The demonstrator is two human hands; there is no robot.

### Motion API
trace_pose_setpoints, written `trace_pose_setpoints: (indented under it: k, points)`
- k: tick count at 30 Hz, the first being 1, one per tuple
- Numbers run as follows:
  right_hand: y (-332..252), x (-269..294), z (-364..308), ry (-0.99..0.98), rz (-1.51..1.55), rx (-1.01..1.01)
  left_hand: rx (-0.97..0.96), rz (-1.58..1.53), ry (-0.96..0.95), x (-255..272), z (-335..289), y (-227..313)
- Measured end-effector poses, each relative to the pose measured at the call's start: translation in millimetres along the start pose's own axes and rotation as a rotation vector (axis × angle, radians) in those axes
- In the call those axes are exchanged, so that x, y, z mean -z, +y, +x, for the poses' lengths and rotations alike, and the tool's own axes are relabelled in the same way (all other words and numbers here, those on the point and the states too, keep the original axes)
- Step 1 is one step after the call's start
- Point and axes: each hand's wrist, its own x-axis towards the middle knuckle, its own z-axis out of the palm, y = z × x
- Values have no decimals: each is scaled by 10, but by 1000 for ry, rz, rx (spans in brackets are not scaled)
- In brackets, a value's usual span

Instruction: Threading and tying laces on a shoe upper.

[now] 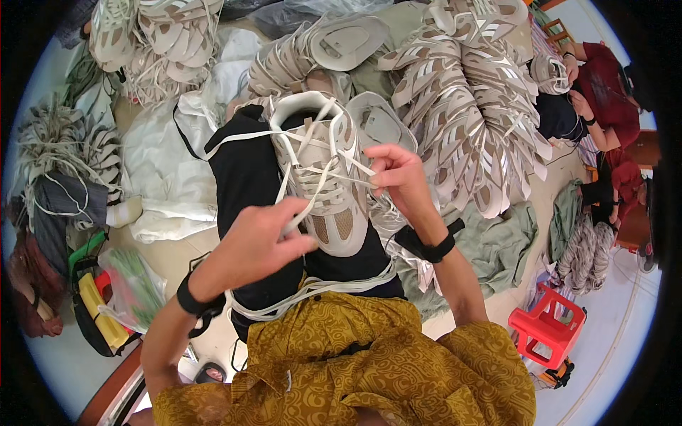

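Note:
A beige and white sneaker upper (323, 167) lies on my lap, on black cloth (245, 177), its toe toward me. My left hand (259, 241) pinches a flat white lace (302, 213) just left of the toe. My right hand (399, 174) grips the lace's other end at the right side of the eyelets. The lace runs crisscross through the eyelets, and a long loose strand trails off to the left. Several spare white laces (312, 291) rest across my lap below the shoe.
Piles of matching shoe uppers (469, 106) fill the area ahead and right, with more uppers (153, 35) at top left. Bundles of laces (60, 149) lie left. A red plastic stool (547, 326) stands lower right. Another person in red (604, 92) sits at far right.

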Motion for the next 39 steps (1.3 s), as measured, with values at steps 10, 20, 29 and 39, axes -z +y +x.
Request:
trace_pose_setpoints:
  k: [10,20,29,39]
  points:
    - [-208,-434,282,87,-902,461,-564,767,158,-238,-76,-155]
    - [80,150,-485,109,-574,316,227,-405,-71,-331,-395,-283]
    - [-117,-67,-118,225,-742,449,21,-51,486,-142,26,-236]
    - [-66,-341,356,94,-1082,724,42,376,543,-121,616,-507]
